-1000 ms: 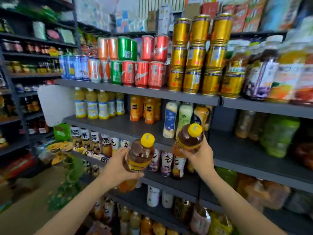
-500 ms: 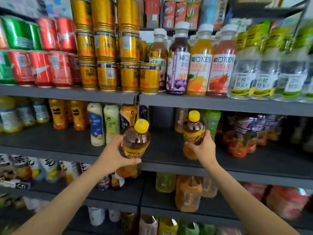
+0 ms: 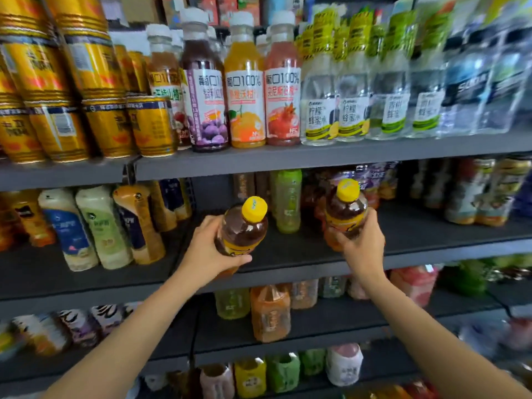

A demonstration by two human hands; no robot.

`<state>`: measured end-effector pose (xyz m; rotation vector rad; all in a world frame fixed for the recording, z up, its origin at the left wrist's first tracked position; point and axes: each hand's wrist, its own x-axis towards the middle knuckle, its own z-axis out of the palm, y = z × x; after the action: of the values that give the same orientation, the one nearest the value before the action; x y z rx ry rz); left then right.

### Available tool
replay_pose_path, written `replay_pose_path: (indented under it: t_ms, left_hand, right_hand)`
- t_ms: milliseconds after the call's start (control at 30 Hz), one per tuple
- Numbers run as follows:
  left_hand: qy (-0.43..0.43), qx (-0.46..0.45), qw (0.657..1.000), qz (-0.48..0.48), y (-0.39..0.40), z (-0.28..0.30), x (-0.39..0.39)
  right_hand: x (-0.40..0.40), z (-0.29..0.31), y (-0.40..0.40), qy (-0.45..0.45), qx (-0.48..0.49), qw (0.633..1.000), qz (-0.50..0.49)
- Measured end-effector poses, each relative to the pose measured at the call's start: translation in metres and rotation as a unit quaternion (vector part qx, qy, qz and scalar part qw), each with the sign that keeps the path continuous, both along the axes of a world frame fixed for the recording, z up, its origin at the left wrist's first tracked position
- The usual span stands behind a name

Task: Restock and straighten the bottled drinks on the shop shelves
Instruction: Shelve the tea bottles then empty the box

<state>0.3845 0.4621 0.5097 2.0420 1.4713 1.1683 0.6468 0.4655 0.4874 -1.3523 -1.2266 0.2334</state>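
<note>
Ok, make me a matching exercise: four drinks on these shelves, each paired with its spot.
Things:
1. tea bottle in the left hand
2. tea bottle in the right hand
3. gold cans
4. green bottle

Places:
A. upper shelf, left side
B. middle shelf, between the two held bottles
C. held over the shelf's front edge
D. held further right, over the middle shelf

Pairs: 1-C, 2-D, 3-A, 4-B

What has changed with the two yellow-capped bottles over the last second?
Both hands carried them rightward to the middle shelf. The right hand has its tea bottle over it; the left hand holds its bottle at the edge. Both grips unchanged.
</note>
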Motion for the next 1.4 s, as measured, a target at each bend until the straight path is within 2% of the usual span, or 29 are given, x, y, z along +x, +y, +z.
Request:
replay_pose_path:
  t_ms: [167, 300, 500, 767, 833, 933, 1000, 1067, 1133, 1167, 1267, 1400]
  left_hand:
    - [-0.007, 0.005, 1.0, -0.024, 0.002, -0.003, 0.06]
    - [0.027, 0.01, 0.999, -0.027, 0.006, -0.004, 0.103]
    - [-0.018, -0.011, 0.999, 0.027, 0.02, -0.006, 0.178]
    - [-0.057, -0.024, 0.995, 0.072, 0.022, -0.001, 0.234]
    - [-0.083, -0.032, 0.994, 0.069, 0.023, 0.003, 0.243]
    - [-0.128, -0.054, 0.989, 0.06, 0.029, 0.005, 0.256]
    - [-0.143, -0.062, 0.986, 0.058, 0.036, 0.002, 0.267]
    - [-0.149, -0.062, 0.985, 0.067, 0.043, -0.002, 0.283]
    - [-0.15, -0.062, 0.983, 0.083, 0.049, -0.005, 0.301]
    - [-0.148, -0.06, 0.983, 0.09, 0.052, -0.005, 0.31]
    - [-0.151, -0.07, 0.981, 0.097, 0.063, -0.004, 0.328]
    - [-0.102, -0.111, 0.987, 0.056, 0.076, 0.014, 0.329]
  right_hand:
    - [0.069, 0.016, 0.004, 0.071, -0.028, 0.994, -0.082]
    - [0.117, 0.015, 0.033, 0.051, -0.111, 0.988, -0.1]
    - [0.176, 0.029, 0.102, -0.038, -0.218, 0.975, 0.002]
    - [0.189, 0.014, 0.168, -0.045, -0.221, 0.972, 0.072]
    - [0.194, 0.002, 0.169, -0.05, -0.192, 0.978, 0.071]
    - [0.196, -0.009, 0.139, -0.038, -0.008, 0.997, 0.062]
    - [0.194, -0.01, 0.113, -0.044, 0.032, 0.978, 0.2]
    - [0.189, -0.011, 0.094, -0.121, -0.036, 0.915, 0.382]
    - [0.188, -0.014, 0.089, -0.175, -0.102, 0.865, 0.458]
    - [0.188, -0.014, 0.088, -0.166, -0.102, 0.871, 0.451]
    - [0.189, -0.014, 0.087, -0.128, -0.065, 0.931, 0.335]
    - [0.197, -0.016, 0.103, -0.105, -0.1, 0.96, 0.238]
